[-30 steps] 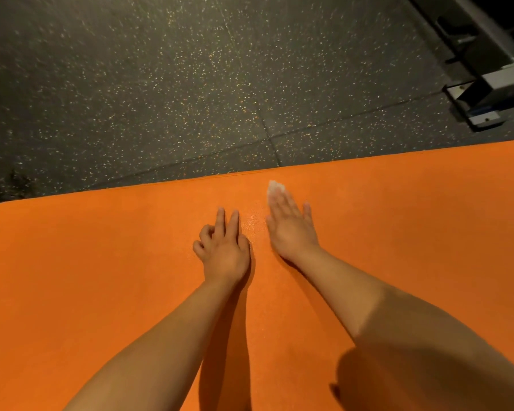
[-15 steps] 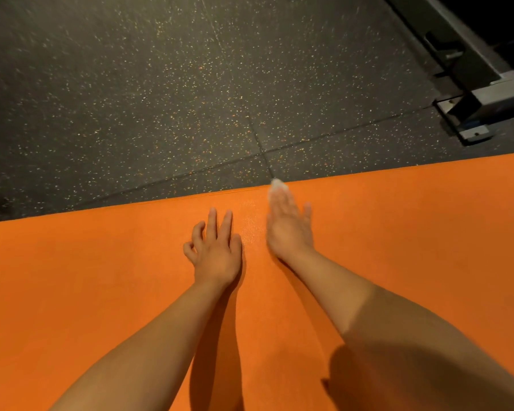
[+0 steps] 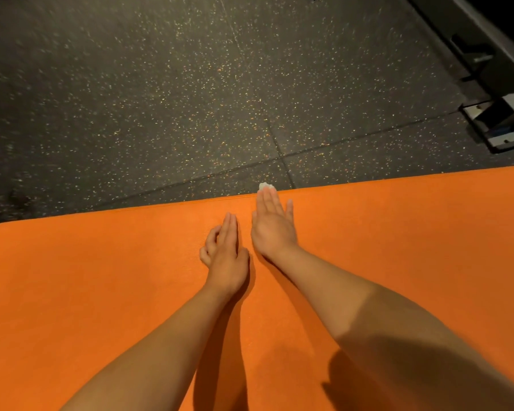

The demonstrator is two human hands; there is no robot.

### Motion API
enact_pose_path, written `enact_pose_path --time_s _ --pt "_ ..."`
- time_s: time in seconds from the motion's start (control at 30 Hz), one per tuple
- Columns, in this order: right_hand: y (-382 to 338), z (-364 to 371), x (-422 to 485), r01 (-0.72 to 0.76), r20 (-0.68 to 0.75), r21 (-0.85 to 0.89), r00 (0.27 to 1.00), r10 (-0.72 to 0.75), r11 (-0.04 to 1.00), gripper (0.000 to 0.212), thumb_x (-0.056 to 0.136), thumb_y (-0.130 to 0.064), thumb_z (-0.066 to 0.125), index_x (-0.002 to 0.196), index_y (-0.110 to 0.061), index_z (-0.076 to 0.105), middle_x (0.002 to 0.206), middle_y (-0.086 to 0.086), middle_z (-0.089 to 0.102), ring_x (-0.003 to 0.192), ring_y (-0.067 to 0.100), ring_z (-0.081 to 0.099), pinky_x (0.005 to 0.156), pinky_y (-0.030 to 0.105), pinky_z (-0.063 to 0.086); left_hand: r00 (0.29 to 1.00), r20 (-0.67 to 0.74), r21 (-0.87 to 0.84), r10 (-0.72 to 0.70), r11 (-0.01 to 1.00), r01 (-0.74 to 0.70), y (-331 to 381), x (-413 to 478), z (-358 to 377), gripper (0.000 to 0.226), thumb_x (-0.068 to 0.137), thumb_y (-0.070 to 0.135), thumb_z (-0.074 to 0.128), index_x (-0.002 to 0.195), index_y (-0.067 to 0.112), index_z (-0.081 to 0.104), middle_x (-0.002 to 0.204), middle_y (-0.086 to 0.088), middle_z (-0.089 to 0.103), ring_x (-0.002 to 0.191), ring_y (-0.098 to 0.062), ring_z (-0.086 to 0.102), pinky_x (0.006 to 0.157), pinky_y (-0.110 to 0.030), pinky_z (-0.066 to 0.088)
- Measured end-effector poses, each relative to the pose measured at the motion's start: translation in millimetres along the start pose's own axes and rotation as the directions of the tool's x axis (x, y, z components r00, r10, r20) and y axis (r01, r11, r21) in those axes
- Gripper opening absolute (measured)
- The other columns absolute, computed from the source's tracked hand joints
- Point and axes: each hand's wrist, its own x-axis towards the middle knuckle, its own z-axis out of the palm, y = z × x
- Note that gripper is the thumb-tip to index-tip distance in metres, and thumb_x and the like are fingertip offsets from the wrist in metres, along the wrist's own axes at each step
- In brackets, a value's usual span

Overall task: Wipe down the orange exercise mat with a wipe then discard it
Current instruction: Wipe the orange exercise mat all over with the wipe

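**Mat** (image 3: 101, 292): orange, laid flat on speckled dark floor (image 3: 161, 99); far edge and left corner in view. Probably soft, padded, slightly grippy; no lifting needed.

**Wipe** (image 3: 264, 186): small, white, crumpled. Mostly hidden under right fingertips, tip poking out at the mat's far edge. Judged light, limp, likely damp; apt to bunch up or slide out from under the fingers near the edge. Best pinned under flat fingers for wiping, pinched by its bunched end for discarding.

**Right hand** (image 3: 272, 229): flat, fingers straight, pressing wipe onto mat.

**Left hand** (image 3: 226, 256): just beside, resting on mat, two fingers extended, others tucked, grasping nothing.

**Metal frame foot** (image 3: 499, 123): far right, on floor, off the mat.
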Motion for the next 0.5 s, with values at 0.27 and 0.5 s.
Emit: enact_pose_path --time_s 0.27,0.5 --pt "-14 9 -34 0.224 0.099 0.010 0.969 -0.224 0.974 0.064 0.106 -0.021 0.030 0.163 -0.016 0.001 0.169 -0.004 -0.015 0.154 0.010 -0.017 0.125 0.048 -0.010 0.992 -0.115 -0.001 0.056 0.998 -0.056 -10 -18 7 0.061 0.104 0.019 0.042 0.160 0.017 0.019 0.168 0.002 0.010 0.152 -0.015 0.004 0.116 -0.022 -0.005" --pt "-14 34 -89 0.375 0.177 -0.048 0.915 -0.362 0.926 0.059 0.109 -0.027 0.026 0.163 -0.023 0.002 0.167 -0.012 -0.019 0.152 0.003 -0.019 0.124 0.050 -0.013 0.988 -0.153 0.032 0.024 0.999 -0.019 -42 -77 12 0.060 0.101 0.031 0.038 0.156 0.010 0.031 0.164 -0.008 0.023 0.149 -0.028 0.018 0.124 -0.041 0.014"
